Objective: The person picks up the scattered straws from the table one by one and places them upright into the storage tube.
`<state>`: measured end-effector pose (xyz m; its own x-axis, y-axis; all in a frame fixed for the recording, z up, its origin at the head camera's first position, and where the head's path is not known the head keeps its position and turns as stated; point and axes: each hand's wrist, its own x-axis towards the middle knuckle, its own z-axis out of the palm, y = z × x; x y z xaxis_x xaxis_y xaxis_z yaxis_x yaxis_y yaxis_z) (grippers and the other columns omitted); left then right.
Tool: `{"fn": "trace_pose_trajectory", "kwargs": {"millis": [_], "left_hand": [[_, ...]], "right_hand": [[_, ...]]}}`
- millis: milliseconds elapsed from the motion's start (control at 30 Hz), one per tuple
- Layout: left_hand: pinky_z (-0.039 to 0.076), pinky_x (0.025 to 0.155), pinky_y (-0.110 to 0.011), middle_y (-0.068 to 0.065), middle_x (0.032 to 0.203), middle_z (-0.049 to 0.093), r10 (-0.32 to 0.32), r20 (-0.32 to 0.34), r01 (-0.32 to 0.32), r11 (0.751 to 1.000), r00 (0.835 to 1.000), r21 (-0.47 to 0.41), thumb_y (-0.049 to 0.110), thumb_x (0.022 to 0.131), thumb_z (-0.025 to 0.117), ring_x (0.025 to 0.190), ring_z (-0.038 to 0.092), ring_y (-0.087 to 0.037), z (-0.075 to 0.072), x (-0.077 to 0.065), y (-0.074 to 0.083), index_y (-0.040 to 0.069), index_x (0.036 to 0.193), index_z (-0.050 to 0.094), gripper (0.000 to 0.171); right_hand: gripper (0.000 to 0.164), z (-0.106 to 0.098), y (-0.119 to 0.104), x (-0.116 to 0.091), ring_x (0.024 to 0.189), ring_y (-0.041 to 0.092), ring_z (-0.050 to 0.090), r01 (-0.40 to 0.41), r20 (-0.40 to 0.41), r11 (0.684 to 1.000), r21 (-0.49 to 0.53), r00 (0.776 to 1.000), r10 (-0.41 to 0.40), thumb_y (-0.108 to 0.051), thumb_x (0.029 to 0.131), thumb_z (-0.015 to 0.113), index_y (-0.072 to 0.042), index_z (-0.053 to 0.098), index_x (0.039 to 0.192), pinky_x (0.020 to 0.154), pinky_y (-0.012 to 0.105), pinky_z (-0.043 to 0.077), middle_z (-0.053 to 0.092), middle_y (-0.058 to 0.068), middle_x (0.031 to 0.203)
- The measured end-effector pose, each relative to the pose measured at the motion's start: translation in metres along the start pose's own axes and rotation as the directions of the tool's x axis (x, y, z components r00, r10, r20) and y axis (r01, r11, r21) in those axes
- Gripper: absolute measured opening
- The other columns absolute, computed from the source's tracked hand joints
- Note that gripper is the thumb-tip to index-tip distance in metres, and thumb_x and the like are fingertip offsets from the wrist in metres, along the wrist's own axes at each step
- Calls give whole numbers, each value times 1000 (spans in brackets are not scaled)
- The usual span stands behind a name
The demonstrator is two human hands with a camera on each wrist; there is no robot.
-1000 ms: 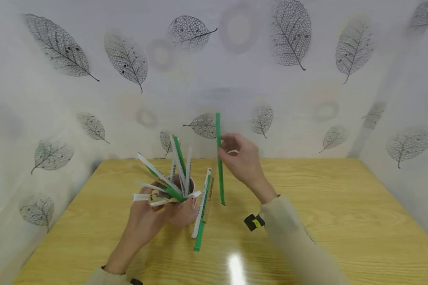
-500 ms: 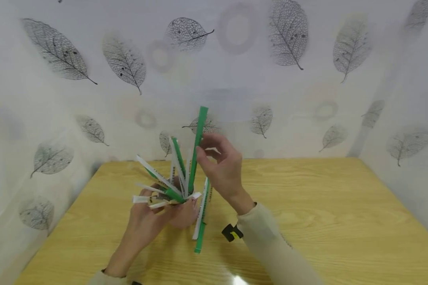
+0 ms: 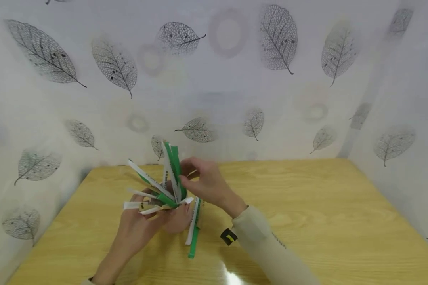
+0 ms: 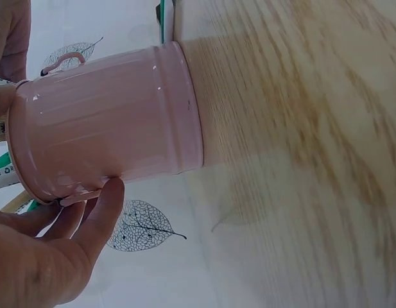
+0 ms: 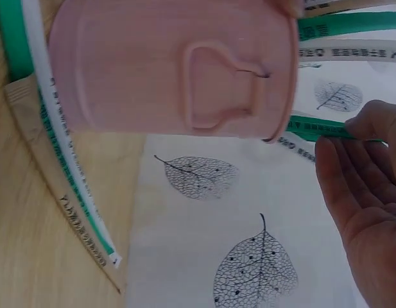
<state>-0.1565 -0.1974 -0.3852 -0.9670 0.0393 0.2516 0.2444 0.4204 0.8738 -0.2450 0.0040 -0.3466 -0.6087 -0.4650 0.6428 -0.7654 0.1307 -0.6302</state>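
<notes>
A pink metal bucket [image 3: 178, 221] with small side handles stands on the table, several long narrow printed strips in white, green and tan fanning out of its mouth. My left hand [image 3: 137, 229] grips it near the rim; in the left wrist view the fingers [image 4: 101, 221] bear on its side by one handle. My right hand [image 3: 210, 186] pinches a green printed strip [image 5: 313, 128] between thumb and fingers. That strip stands nearly upright at the bucket's right side, its lower end inside the rim. What the strips contain, if anything, cannot be told.
Beside the bucket on the right, several more strips [image 3: 194, 237] in green, white and tan lie on the wooden table [image 3: 299, 221]. A pale wall covering [image 3: 221, 87] with leaf prints rises behind the table. A black tag [image 3: 228, 236] hangs by the right sleeve.
My right hand has carried the green strip leftward from beside the bucket, then lowered it into the mouth among the others. The left hand keeps its grip on the bucket. The head view has shifted slightly.
</notes>
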Motion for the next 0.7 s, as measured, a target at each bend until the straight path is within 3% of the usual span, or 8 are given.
{"fn": "trace_pose_trajectory", "kwargs": {"millis": [133, 333, 400, 500, 567, 600, 633, 700], "left_hand": [[56, 81, -28, -2, 123, 57, 61, 34, -62, 998, 998, 16, 29, 81, 75, 106, 63, -10, -1, 2, 0, 19, 126, 55, 50], [57, 76, -28, -1, 119, 59, 68, 5, -68, 996, 998, 55, 28, 79, 77, 99, 63, -6, 1, 4, 1, 19, 124, 55, 50], [57, 75, -28, -5, 118, 60, 70, 3, -70, 997, 998, 37, 23, 80, 76, 99, 63, -5, 1, 3, 6, 16, 123, 56, 48], [58, 71, -28, -7, 112, 63, 122, -2, -121, 989, 993, 82, 17, 81, 75, 94, 64, -6, -1, 2, 18, 10, 120, 58, 43], [58, 71, -28, -10, 113, 64, 134, 6, -134, 988, 991, 81, 14, 82, 74, 94, 65, -6, -2, 1, 25, 7, 119, 57, 41], [58, 72, -28, -10, 114, 63, 124, 8, -125, 989, 992, 75, 14, 82, 74, 94, 64, -6, -2, 0, 26, 6, 120, 57, 42], [58, 72, -28, -10, 115, 62, 115, 5, -115, 990, 993, 79, 15, 82, 74, 95, 64, -5, -3, 0, 27, 6, 120, 56, 43], [57, 74, -28, -9, 117, 61, 74, -1, -74, 995, 997, 62, 17, 82, 74, 97, 63, -3, -2, 0, 23, 9, 121, 56, 43]], "right_hand": [[19, 1, 9, -7, 79, 7, 66, -14, 56, 1000, -21, 998, 16, -1, 85, 64, -5, 62, 104, 68, 18, 56, 70, 6, 94], [26, -11, 13, -10, 82, 12, 65, 34, 67, 994, -103, 997, -27, -8, 86, 63, -2, 59, 111, 71, 24, 57, 68, 8, 93], [26, -20, 15, -10, 80, 12, 64, 7, 31, 991, -137, 1000, -2, -7, 87, 61, -1, 59, 112, 71, 25, 57, 67, 7, 91], [23, -34, 20, -7, 74, 11, 62, -121, 3, 972, -202, 992, 124, -4, 86, 55, -3, 62, 108, 67, 22, 55, 66, 4, 84], [21, -42, 25, -7, 71, 11, 60, -239, 59, 932, -272, 963, 264, -6, 87, 55, -6, 65, 105, 64, 23, 53, 66, 3, 82], [21, -44, 29, -7, 73, 11, 60, -278, 117, 902, -330, 936, 332, -9, 87, 56, -7, 66, 105, 65, 24, 52, 66, 2, 84], [21, -45, 34, -8, 74, 12, 60, -297, 193, 873, -386, 900, 391, -11, 88, 56, -8, 66, 107, 66, 25, 52, 67, 3, 87], [25, -43, 43, -11, 78, 14, 61, -292, 345, 827, -481, 804, 485, -16, 89, 57, -10, 66, 112, 69, 28, 51, 68, 5, 94]]}}
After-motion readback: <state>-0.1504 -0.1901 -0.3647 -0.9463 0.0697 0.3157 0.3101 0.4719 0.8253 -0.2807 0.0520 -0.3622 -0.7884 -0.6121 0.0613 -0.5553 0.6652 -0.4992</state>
